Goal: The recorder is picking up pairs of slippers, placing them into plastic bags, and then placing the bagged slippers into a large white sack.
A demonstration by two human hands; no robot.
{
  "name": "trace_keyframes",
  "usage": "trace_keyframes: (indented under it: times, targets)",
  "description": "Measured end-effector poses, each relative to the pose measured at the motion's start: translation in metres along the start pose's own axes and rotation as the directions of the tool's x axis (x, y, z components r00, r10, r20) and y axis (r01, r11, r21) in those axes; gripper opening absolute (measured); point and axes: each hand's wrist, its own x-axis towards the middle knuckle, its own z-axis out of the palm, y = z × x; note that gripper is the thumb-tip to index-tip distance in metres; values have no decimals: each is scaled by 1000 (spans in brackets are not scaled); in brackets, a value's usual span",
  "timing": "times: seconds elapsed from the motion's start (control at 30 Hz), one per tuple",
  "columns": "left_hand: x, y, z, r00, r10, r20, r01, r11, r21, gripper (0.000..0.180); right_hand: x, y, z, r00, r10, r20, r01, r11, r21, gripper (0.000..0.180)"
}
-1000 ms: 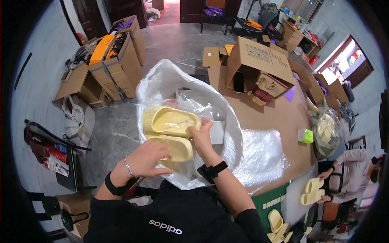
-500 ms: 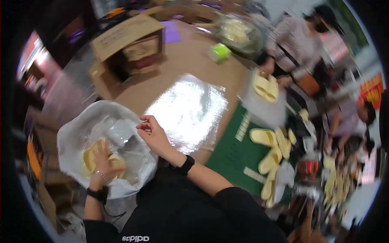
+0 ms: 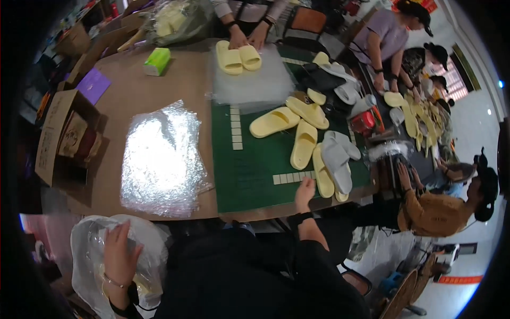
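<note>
left hand (image 3: 119, 255) flat, fingers spread on clear bag (image 3: 90, 266) | right hand (image 3: 304, 192) released beside yellow slipper (image 3: 322, 178) | green mat (image 3: 255, 165)

1. A large clear plastic bag (image 3: 93, 255) bulges at the lower left, below the table edge; the left hand (image 3: 119, 252) rests on its top.
2. A stack of flat, shiny clear bags (image 3: 159, 159) lies on the brown tabletop, left of the green mat.
3. An open brown cardboard box (image 3: 64, 138) sits at the table's left edge.
4. A small green rectangular packet (image 3: 157, 60) lies near the far left corner.
5. A flat purple packet (image 3: 93, 85) lies just beyond the box.
6. A red sign strip (image 3: 459, 279) hangs low at the far right.
</note>
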Motion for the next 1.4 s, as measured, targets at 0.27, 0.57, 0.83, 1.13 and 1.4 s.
trace_keyframes:
  times: [0.27, 0.57, 0.83, 1.13, 1.4]
  targets:
    - [98, 71, 72, 857, 364, 365, -395, 919, 12, 54, 141, 35, -76, 945, -195, -264, -31, 749, -662, 47]
    - [130, 51, 111, 786, 188, 590, -351, 920, 174, 48, 183, 35, -51, 977, -130, 166, 167, 957, -235, 23]
    - [128, 68, -42, 891, 326, 317, -279, 942, -184, 52, 33, -79, -28, 957, -272, 101, 265, 961, 78, 19]
    - [163, 57, -92, 954, 296, -48, -231, 624, -747, 30, -111, -123, 86, 849, -348, 398, 202, 909, 364, 19]
    - [200, -7, 157, 934, -50, 354, -45, 965, 257, 64, -94, -112, 111, 811, -390, 437, 493, 856, -152, 84]
